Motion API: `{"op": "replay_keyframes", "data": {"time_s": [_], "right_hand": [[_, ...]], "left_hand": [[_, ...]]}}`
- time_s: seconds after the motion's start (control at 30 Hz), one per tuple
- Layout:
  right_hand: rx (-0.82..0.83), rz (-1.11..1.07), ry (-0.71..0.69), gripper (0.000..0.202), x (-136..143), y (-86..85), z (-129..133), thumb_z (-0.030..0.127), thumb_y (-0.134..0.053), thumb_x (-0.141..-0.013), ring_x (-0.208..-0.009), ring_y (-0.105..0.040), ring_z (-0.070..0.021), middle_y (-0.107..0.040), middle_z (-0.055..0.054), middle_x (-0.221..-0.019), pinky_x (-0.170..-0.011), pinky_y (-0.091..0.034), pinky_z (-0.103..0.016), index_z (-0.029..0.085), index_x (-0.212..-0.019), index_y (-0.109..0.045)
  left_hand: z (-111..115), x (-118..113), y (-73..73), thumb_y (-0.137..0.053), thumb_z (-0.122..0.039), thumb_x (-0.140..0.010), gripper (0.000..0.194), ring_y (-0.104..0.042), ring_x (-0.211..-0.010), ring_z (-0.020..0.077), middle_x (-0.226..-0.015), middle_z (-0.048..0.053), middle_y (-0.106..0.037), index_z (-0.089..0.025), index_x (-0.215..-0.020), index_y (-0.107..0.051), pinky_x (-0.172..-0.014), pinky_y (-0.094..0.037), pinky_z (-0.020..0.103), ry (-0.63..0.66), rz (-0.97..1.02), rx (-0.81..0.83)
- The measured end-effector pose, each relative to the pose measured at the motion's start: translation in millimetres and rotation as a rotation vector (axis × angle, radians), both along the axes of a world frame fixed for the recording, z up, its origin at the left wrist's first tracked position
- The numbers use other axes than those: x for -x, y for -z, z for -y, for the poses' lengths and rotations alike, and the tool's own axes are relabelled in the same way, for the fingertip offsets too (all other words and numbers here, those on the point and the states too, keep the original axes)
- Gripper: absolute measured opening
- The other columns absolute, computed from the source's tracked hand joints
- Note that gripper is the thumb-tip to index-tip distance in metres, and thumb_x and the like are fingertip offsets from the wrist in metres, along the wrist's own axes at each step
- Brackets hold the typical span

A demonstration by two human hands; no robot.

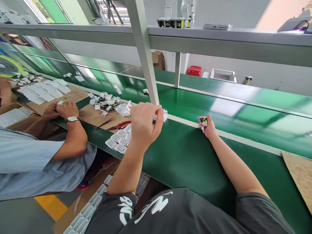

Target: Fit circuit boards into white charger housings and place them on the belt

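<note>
Lying nearest the wearer, at nine o'clock, white cases (89,208) fill a cardboard box (94,182) below the table edge, where anything nudged off the green table (175,156) could drop among them.

At eleven o'clock, the left hand (145,123) hangs raised with fingers curled; whether they clamp the white piece (165,115) just beyond cannot be told, since the hand hides much of it. That blocked view could bring a fumbled grip or knuckles knocked on the metal post (146,58) behind.

At one o'clock, the right hand (209,128) is closed around a small circuit block (204,122) above the pale strip. Holding it out near the fingertips could let it slip; squeezing too hard could bend its parts.

At ten o'clock, small white trays (120,148) sit close by red-handled pliers (122,125) and tweezers (104,123); a sweeping left forearm could scatter them. Farther along, a loose heap of parts (107,101) could slide or tangle if bumped, with a co-worker's hands (68,110) busy beside it.

Highest, at twelve o'clock, unfinished units (174,22) stand on the shelf, where a jolt to the post could shake them.
</note>
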State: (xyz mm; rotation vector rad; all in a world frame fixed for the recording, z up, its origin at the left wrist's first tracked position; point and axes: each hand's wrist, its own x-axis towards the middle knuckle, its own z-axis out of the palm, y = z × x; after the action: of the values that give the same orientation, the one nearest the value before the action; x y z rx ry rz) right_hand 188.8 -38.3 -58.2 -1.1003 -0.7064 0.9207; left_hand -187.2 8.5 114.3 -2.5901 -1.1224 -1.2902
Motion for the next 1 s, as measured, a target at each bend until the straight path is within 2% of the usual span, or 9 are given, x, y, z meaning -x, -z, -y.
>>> {"op": "replay_keyframes", "data": {"time_s": [0.1,0.13,0.2,0.3,0.43,0.63,0.8,0.9,1.0], "right_hand": [[-0.022,0.013,0.007,0.07,0.1,1.5,-0.7,0.088,-0.065,-0.089,-0.054,-0.057,-0.0112,-0.062,-0.001,-0.069,-0.049,-0.051,-0.023,0.02,-0.095,-0.077],[-0.032,0.012,0.012,0.07,0.1,2.2,-1.0,0.088,-0.065,-0.089,-0.054,-0.057,-0.011,-0.063,-0.001,-0.07,-0.05,-0.052,-0.022,0.019,-0.095,-0.077],[-0.045,0.009,0.023,0.068,0.3,3.1,-1.5,0.087,-0.067,-0.089,-0.055,-0.057,-0.0108,-0.063,-0.001,-0.071,-0.052,-0.053,-0.022,0.019,-0.097,-0.078],[-0.056,0.012,0.063,0.067,2.0,2.2,-1.8,0.086,-0.072,-0.086,-0.056,-0.058,-0.0109,-0.063,0.0,-0.072,-0.053,-0.055,-0.023,0.021,-0.099,-0.077],[-0.057,0.005,0.11,0.067,4.7,-1.1,-1.4,0.087,-0.073,-0.084,-0.056,-0.059,-0.0111,-0.063,0.0,-0.074,-0.056,-0.059,-0.024,0.022,-0.1,-0.075],[-0.052,-0.055,0.088,0.068,6.1,-2.9,-1.5,0.088,-0.075,-0.081,-0.056,-0.059,-0.012,-0.064,-0.001,-0.074,-0.052,-0.058,-0.025,0.022,-0.098,-0.075],[-0.042,-0.119,0.072,0.071,5.1,-2.0,-3.7,0.088,-0.071,-0.083,-0.052,-0.058,-0.0113,-0.064,-0.001,-0.071,-0.048,-0.052,-0.024,0.019,-0.097,-0.077],[-0.023,-0.161,0.043,0.075,4.2,-0.9,-4.4,0.091,-0.068,-0.083,-0.049,-0.056,-0.0115,-0.064,-0.002,-0.066,-0.044,-0.049,-0.025,0.017,-0.094,-0.077],[-0.018,-0.164,0.033,0.075,4.7,-0.9,-3.6,0.091,-0.066,-0.085,-0.048,-0.057,-0.0126,-0.066,-0.003,-0.066,-0.043,-0.047,-0.024,0.017,-0.093,-0.076]], "left_hand": [[-32.7,0.8,25.1,-0.05,-0.032,-0.107,0.024,-0.067,-0.112,0.0316,-0.106,0.011,-0.076,-0.022,-0.104,-0.071,-0.104,-0.051,0.049,-0.177,-0.179,0.181],[-42.5,0.8,36.1,-0.051,-0.03,-0.105,0.022,-0.065,-0.117,0.0345,-0.111,0.013,-0.076,-0.021,-0.106,-0.072,-0.105,-0.05,0.051,-0.271,-0.233,0.228],[-56.1,-0.3,57.8,-0.055,-0.028,-0.101,0.023,-0.061,-0.125,0.0391,-0.122,0.017,-0.075,-0.02,-0.114,-0.072,-0.107,-0.048,0.055,-0.372,-0.344,0.298],[-61.8,-3.8,82.0,-0.052,-0.024,-0.099,0.028,-0.054,-0.138,0.042,-0.135,0.019,-0.071,-0.019,-0.117,-0.074,-0.113,-0.042,0.062,-0.413,-0.431,0.31],[-63.6,-4.6,97.7,-0.047,-0.015,-0.095,0.034,-0.04,-0.153,0.0422,-0.147,0.019,-0.066,-0.018,-0.11,-0.077,-0.119,-0.033,0.068,-0.418,-0.435,0.302],[-70.5,-2.2,110.1,-0.049,-0.014,-0.091,0.029,-0.035,-0.157,0.0466,-0.147,0.02,-0.067,-0.019,-0.094,-0.077,-0.117,-0.028,0.076,-0.342,-0.338,0.266],[-51.9,-16.0,112.6,-0.056,-0.022,-0.093,0.02,-0.041,-0.152,0.0464,-0.141,0.021,-0.07,-0.02,-0.089,-0.075,-0.116,-0.03,0.075,-0.283,-0.301,0.204],[-32.5,-33.6,115.8,-0.062,-0.029,-0.095,0.015,-0.046,-0.146,0.0466,-0.132,0.018,-0.074,-0.022,-0.085,-0.071,-0.115,-0.031,0.074,-0.158,-0.224,0.158],[-14.5,-55.5,122.5,-0.066,-0.034,-0.098,0.018,-0.057,-0.131,0.0422,-0.12,0.013,-0.078,-0.024,-0.083,-0.067,-0.112,-0.035,0.07,0.033,-0.179,0.167]]}}
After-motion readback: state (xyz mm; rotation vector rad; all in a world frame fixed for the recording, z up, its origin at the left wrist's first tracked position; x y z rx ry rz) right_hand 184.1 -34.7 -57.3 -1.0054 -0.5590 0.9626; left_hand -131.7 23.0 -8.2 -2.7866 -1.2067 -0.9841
